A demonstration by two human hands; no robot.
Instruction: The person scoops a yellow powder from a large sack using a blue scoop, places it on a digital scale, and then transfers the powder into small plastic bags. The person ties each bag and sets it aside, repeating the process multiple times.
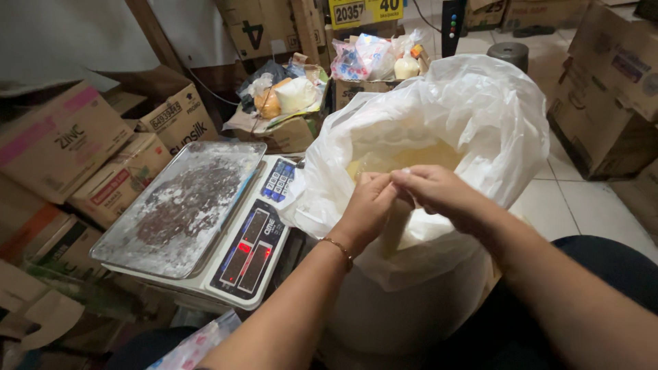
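Both hands, left hand (370, 202) and right hand (439, 192), pinch a small clear plastic bag (396, 226) with closed fingers over a large white sack (473, 116); the film looks thin, limp and slippery, best gripped at its mouth.

At your nine o'clock sits a digital scale (243, 250) — its steel pan (181, 205) dusted with white and dark residue. Cardboard boxes (65, 137) stack up at ten o'clock. At twelve, an open carton (284, 133) holds bagged goods — more boxes (606, 89) at two o'clock on tiled floor (582, 205).
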